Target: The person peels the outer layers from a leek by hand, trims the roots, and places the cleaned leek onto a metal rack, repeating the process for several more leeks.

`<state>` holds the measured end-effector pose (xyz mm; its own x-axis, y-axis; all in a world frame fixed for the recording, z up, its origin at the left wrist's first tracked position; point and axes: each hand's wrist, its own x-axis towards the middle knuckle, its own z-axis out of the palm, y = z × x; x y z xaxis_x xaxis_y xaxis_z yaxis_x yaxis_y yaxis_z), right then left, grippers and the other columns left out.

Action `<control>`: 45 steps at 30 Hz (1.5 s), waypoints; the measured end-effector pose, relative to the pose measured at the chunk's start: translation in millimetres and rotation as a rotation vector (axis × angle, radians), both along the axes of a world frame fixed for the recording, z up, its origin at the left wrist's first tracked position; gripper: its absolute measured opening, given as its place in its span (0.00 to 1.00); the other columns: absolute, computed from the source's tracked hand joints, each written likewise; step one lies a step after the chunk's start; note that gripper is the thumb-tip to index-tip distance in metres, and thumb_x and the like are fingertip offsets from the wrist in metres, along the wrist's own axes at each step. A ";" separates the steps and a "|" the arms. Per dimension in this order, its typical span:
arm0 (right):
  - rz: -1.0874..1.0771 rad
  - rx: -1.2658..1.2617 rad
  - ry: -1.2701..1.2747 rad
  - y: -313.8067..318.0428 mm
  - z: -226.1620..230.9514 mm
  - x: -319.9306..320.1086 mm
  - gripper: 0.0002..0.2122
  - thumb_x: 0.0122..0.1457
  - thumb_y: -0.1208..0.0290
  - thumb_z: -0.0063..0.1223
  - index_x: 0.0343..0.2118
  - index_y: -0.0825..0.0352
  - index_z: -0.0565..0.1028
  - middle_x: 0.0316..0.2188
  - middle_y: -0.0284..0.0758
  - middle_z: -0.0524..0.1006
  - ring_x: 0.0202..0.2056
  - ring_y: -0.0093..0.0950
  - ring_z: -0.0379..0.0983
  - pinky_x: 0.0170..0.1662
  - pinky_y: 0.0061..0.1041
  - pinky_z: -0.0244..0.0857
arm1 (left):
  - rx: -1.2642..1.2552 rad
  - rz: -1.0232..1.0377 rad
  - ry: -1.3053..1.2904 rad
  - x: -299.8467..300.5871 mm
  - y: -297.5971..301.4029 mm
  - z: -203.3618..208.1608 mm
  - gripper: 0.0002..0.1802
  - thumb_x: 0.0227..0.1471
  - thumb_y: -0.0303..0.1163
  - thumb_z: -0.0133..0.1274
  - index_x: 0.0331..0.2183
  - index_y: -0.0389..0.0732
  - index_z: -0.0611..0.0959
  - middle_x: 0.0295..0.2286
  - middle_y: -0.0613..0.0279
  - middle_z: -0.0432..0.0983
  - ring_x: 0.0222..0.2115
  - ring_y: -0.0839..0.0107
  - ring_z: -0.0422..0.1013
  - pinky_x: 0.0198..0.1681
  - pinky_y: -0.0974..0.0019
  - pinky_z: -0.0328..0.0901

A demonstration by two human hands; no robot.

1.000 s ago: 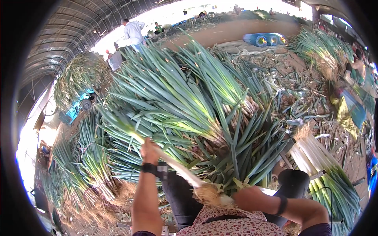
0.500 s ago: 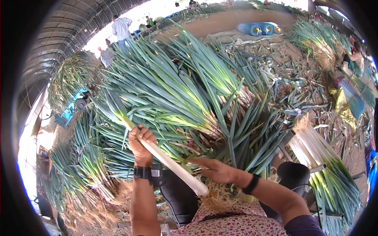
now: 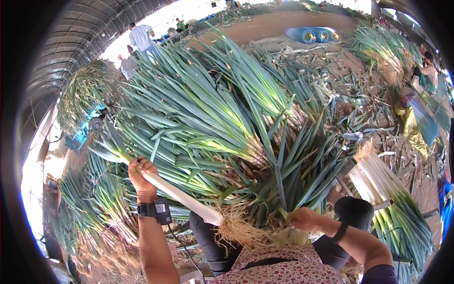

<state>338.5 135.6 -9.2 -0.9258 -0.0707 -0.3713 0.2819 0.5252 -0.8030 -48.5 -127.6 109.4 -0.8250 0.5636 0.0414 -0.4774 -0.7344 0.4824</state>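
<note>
Left hand point(image 3: 143, 177) raised, wrapped round leek point(image 3: 185, 198), right hand point(image 3: 305, 219) lower, curled, hold unclear

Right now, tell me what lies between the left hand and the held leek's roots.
In the head view, the leek's white stem runs from the left hand to the roots; nothing lies across it.
</note>
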 end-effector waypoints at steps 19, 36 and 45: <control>-0.171 0.174 0.341 -125.3 -15.0 -126.2 0.12 0.42 0.60 0.54 0.25 0.65 0.74 0.20 0.41 0.74 0.25 0.39 0.73 0.30 0.33 0.67 | -0.356 0.186 0.389 78.2 19.6 -5.0 0.08 0.47 0.33 0.46 0.32 0.45 0.67 0.15 0.73 0.55 0.12 0.80 0.53 0.15 0.75 0.54; -0.144 -0.153 0.472 -106.2 -24.1 -109.2 0.13 0.43 0.61 0.56 0.28 0.65 0.77 0.22 0.41 0.74 0.25 0.38 0.72 0.29 0.33 0.65 | -0.105 -0.223 0.565 103.2 23.7 10.8 0.10 0.47 0.31 0.48 0.30 0.40 0.64 0.12 0.69 0.57 0.09 0.76 0.56 0.10 0.71 0.56; -0.275 0.007 0.226 -111.8 -36.2 -115.0 0.14 0.42 0.61 0.55 0.28 0.66 0.77 0.26 0.44 0.75 0.30 0.39 0.73 0.34 0.34 0.66 | 0.216 -0.689 0.556 107.4 33.5 11.3 0.11 0.41 0.31 0.53 0.19 0.37 0.69 0.10 0.66 0.62 0.07 0.73 0.59 0.11 0.67 0.61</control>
